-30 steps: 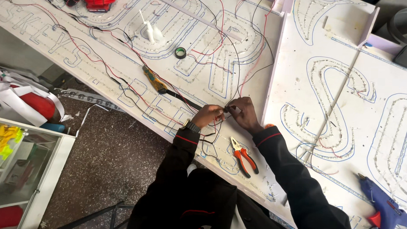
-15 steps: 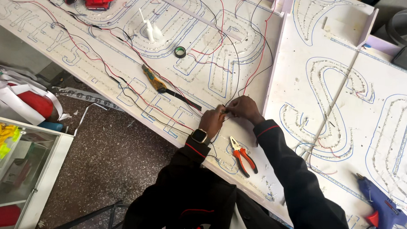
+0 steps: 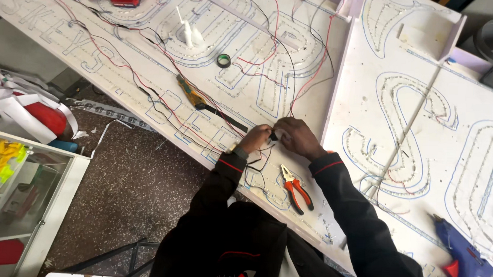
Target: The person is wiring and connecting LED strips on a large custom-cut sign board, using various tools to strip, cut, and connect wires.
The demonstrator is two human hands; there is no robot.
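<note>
My left hand and my right hand meet over a white sign panel with outlined letters. Both pinch the ends of thin red and black wires between their fingertips. The wires run up across the panel in loose loops. Orange-handled pliers lie on the panel just below my right hand. A yellow-handled tool with a dark blade lies to the upper left of my left hand.
A small roll of dark tape sits further up the panel. A second white letter panel lies to the right, with a blue glue gun at its lower edge. A glass-fronted shelf unit stands at the left on the speckled floor.
Both hands have stayed together on the wires and shifted slightly right along the panel edge. My left wrist turned, showing a watch.
</note>
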